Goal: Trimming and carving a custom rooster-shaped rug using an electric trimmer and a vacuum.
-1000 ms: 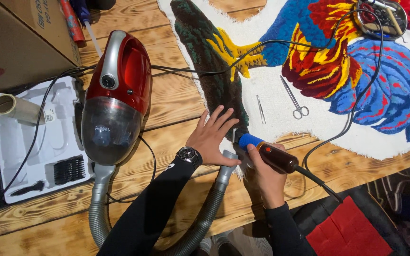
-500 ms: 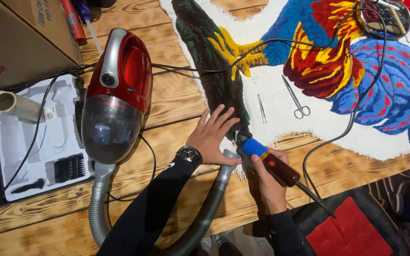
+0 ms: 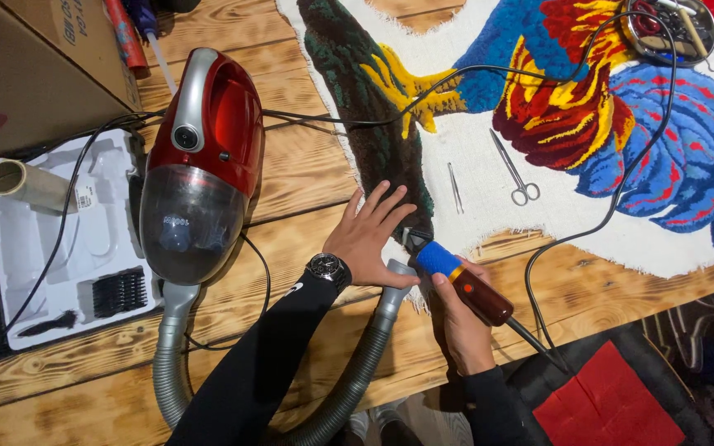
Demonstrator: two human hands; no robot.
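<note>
My left hand (image 3: 368, 235) lies flat with fingers spread on the dark green and brown edge of a tufted rooster rug (image 3: 489, 157), thumb against the grey vacuum nozzle (image 3: 396, 285). My right hand (image 3: 456, 318) grips a corded electric clipper (image 3: 456, 277) with a blue head and brown body, its blade touching the rug's lower edge beside my left fingertips. A black watch sits on my left wrist.
A red handheld vacuum (image 3: 200, 165) with a grey hose (image 3: 171, 363) lies on the wooden table (image 3: 307, 165). Scissors (image 3: 512, 169) and tweezers (image 3: 454, 188) rest on the rug. A white tray (image 3: 51, 248) with comb attachments and a cardboard box (image 3: 35, 66) stand left. A round metal dish (image 3: 671, 29) is top right.
The clipper and my right hand shifted slightly left and up along the rug edge, and its cord swung with it. My left hand stayed pressed in place.
</note>
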